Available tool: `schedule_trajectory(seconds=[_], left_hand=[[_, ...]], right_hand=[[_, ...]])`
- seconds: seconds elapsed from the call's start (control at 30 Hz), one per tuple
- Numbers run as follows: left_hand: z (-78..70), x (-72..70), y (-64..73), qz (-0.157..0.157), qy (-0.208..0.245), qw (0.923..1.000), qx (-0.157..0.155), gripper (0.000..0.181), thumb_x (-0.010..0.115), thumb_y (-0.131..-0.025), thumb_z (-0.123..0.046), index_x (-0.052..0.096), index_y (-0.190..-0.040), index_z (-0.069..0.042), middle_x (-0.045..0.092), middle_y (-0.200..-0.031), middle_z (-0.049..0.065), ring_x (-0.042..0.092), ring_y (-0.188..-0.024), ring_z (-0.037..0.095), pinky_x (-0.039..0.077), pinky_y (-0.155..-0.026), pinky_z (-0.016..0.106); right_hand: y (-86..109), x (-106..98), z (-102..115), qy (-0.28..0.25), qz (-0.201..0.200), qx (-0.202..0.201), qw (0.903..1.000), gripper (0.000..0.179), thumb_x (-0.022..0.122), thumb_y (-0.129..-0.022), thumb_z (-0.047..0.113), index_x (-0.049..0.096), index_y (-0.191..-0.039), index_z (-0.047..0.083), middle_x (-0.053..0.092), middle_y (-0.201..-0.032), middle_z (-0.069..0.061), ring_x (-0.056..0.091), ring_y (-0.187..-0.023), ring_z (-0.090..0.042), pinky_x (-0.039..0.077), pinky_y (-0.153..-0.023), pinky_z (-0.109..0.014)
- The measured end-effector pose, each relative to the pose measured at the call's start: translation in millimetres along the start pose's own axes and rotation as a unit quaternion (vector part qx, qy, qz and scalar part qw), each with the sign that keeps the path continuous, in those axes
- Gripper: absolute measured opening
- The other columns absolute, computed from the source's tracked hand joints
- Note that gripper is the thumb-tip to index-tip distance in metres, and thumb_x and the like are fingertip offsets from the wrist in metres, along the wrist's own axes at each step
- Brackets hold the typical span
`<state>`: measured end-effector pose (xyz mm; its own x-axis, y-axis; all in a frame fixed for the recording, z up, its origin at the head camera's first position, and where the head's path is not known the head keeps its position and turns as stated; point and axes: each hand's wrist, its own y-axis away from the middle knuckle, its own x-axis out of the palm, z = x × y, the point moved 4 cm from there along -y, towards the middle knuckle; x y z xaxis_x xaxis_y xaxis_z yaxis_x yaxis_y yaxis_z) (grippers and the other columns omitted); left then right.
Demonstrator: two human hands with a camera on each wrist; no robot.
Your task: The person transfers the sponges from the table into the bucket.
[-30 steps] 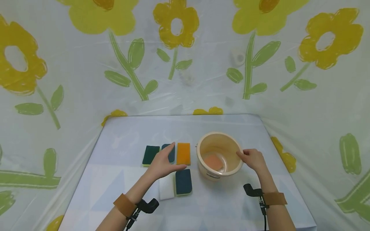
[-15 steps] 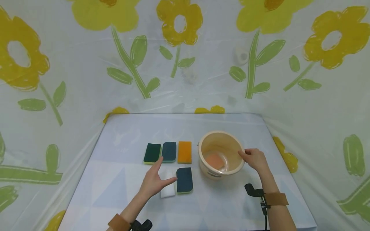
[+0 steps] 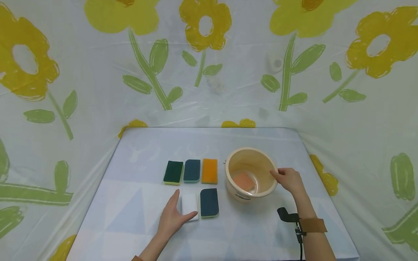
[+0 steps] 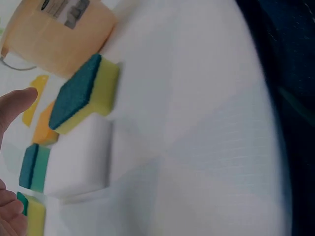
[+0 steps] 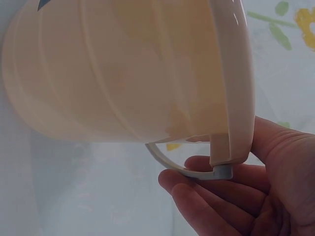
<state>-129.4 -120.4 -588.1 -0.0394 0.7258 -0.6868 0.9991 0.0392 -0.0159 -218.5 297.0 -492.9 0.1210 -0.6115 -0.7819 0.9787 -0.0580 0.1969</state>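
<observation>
My left hand (image 3: pixel 172 218) is spread around a white sponge (image 3: pixel 189 203), thumb over its right side and fingers along its left. In the left wrist view, a gap separates the thumb from the white block. My right hand (image 3: pixel 289 179) grips the rim of a cream bucket (image 3: pixel 233 189) at its right side. The right wrist view has the thumb hidden behind the rim and the fingers underneath, by the thin bail handle (image 5: pixel 173 167). Inside the bucket lies a peach-coloured sponge (image 3: pixel 244 181).
A dark blue scouring sponge (image 3: pixel 209 203) lies right of the white one. Behind them, a dark green scouring sponge (image 3: pixel 173 172), a blue-grey one (image 3: pixel 192 170) and an orange sponge (image 3: pixel 209 171) form a row. A flowered curtain (image 3: pixel 241 87) hangs beyond the table (image 3: pixel 130 152).
My left hand has drawn back toward me and left, from over the back row of sponges down to the white sponge. My right hand has stayed on the bucket rim.
</observation>
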Motion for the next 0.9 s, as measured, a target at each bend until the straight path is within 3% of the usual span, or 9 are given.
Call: schedule_trajectory(seconds=[0.17, 0.5, 0.9], left_hand=[[6.5, 11.7, 4.8, -0.005, -0.012, 0.9999, 0.003, 0.110, 0.087, -0.064, -0.048, 0.038, -0.144, 0.009, 0.042, -0.146, 0.025, 0.042, -0.132, 0.041, 0.038, -0.105, 0.053], [18.1, 32.0, 12.0, 0.024, -0.004, 0.9991, -0.035, 0.116, 0.088, -0.064, -0.047, 0.030, -0.146, 0.012, 0.032, -0.150, 0.030, 0.034, -0.137, 0.044, 0.032, -0.110, 0.053], [22.6, 44.7, 17.1, -0.007, -0.009, 0.9995, -0.031, 0.115, 0.090, -0.062, -0.042, 0.032, -0.144, 0.013, 0.035, -0.148, 0.031, 0.038, -0.134, 0.044, 0.036, -0.106, 0.052]], right_hand=[[0.4, 0.3, -1.2, -0.005, 0.002, 0.005, 1.0000, 0.048, 0.056, -0.098, 0.036, 0.064, -0.118, -0.008, 0.070, -0.093, -0.014, 0.060, -0.089, -0.029, 0.051, -0.076, -0.049], [0.2, 0.1, -3.5, -0.012, -0.001, 0.008, 0.9999, 0.048, 0.057, -0.098, 0.035, 0.065, -0.116, -0.008, 0.070, -0.090, -0.013, 0.060, -0.088, -0.029, 0.050, -0.076, -0.050], [3.5, -1.3, -1.0, -0.018, 0.002, 0.002, 0.9998, 0.050, 0.058, -0.097, 0.037, 0.064, -0.118, -0.008, 0.070, -0.094, -0.015, 0.061, -0.091, -0.030, 0.051, -0.079, -0.052]])
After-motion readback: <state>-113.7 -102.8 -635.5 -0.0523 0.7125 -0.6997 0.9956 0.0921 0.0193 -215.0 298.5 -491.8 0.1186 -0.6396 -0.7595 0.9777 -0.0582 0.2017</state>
